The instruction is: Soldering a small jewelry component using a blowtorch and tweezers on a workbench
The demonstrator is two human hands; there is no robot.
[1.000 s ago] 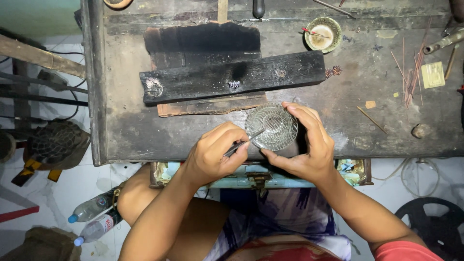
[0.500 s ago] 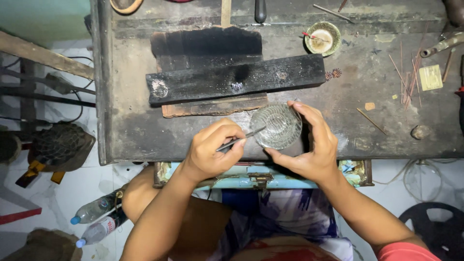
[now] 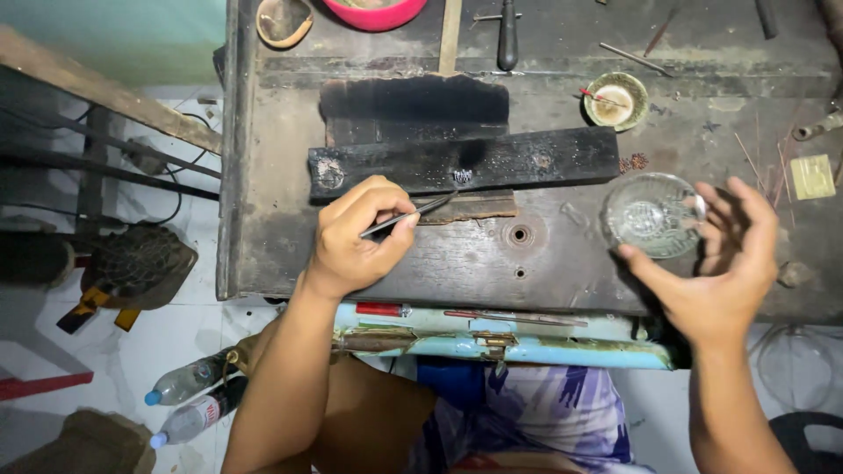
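- Tweezers (image 3: 413, 213), thin and dark metal, sit pinched in the left hand (image 3: 356, 235); the grip is pressed together on them between thumb and forefinger, pen-fashion, which seems to suit fine, steady work at the tips.
- Their points reach a tiny pale wire-like piece (image 3: 462, 175) lying on the charred block (image 3: 465, 162), a long, black, scorched slab set across the counter (image 3: 272, 175); its burnt surface suggests it serves as a heat-proof bed.
- The right hand (image 3: 716, 272) hovers with its grip spread, fingers fanned and curved around the near edge of a round glass dish (image 3: 652, 214); whether any fingertip touches the glass cannot be told.
- The dish is clear, moulded with a ribbed, patterned base, and rests flat on the counter, well apart from the block.
- The counter is worn, stained dark wood with small drilled holes.
- A small round bowl (image 3: 616, 100) with a pale paste stands behind the block, and thin rods (image 3: 764, 162) lie to the right.
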